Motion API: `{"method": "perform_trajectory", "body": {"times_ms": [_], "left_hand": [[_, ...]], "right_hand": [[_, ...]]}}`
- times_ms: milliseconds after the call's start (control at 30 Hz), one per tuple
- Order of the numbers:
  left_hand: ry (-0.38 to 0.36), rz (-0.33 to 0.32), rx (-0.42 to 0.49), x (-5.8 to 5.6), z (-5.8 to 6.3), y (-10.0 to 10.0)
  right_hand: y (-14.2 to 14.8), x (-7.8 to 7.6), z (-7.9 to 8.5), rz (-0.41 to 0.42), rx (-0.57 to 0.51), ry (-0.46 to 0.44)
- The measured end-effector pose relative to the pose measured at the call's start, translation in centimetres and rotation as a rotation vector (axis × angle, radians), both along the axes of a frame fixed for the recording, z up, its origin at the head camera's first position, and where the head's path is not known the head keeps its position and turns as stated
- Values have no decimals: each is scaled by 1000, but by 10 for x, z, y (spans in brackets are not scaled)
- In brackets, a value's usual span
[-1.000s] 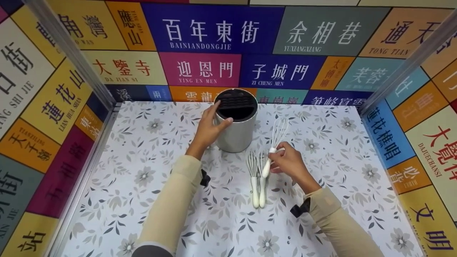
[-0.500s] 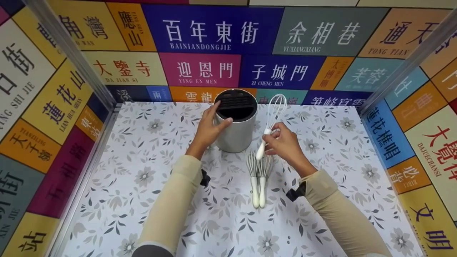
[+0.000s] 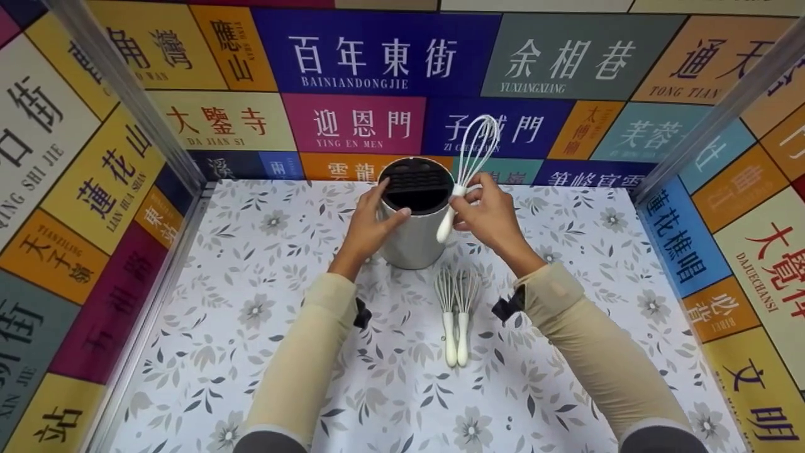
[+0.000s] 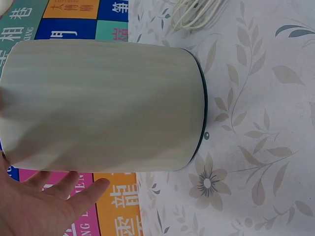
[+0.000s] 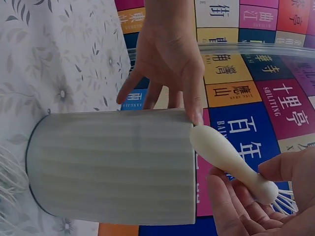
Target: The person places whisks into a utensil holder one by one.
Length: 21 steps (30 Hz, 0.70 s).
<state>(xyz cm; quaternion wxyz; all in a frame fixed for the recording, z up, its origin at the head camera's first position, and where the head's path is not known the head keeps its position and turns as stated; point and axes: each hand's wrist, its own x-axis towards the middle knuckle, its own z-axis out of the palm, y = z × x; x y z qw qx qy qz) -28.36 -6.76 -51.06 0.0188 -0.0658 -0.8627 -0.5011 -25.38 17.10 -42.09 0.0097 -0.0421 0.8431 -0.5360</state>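
Observation:
A cylindrical pale grey utensil holder [image 3: 412,242] with a black slotted top stands at the back of the table. My left hand [image 3: 368,223] rests against its left side, thumb at the front rim and fingers extended along the wall, as the right wrist view also shows. Just right of the rim, my right hand [image 3: 494,211] pinches a white whisk [image 3: 448,223] near the top of its handle. The whisk's wires point up and its handle [image 5: 221,150] slants down beside the holder's rim. Two more whisks, a left one [image 3: 449,336] and a right one [image 3: 463,336], lie side by side on the table.
The table [image 3: 251,358] has a white cloth with grey leaves and flowers. Behind it rises a back wall [image 3: 371,50] of coloured panels with Chinese lettering. Similar side walls stand left and right, with clear posts at the corners.
My right hand has lifted the whisk from beside the other two and carried it up and left to the holder's rim. The left hand and holder have stayed in place.

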Motion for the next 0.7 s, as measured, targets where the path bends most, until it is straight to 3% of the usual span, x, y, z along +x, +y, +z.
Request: {"method": "perform_trajectory", "body": {"times_ms": [300, 700], "left_hand": [[-13, -3, 2, 1, 1, -1], [-8, -15, -3, 0, -1, -1]], "right_hand": [[-18, -18, 14, -17, 69, 68], [-46, -46, 18, -63, 140, 160]]}}
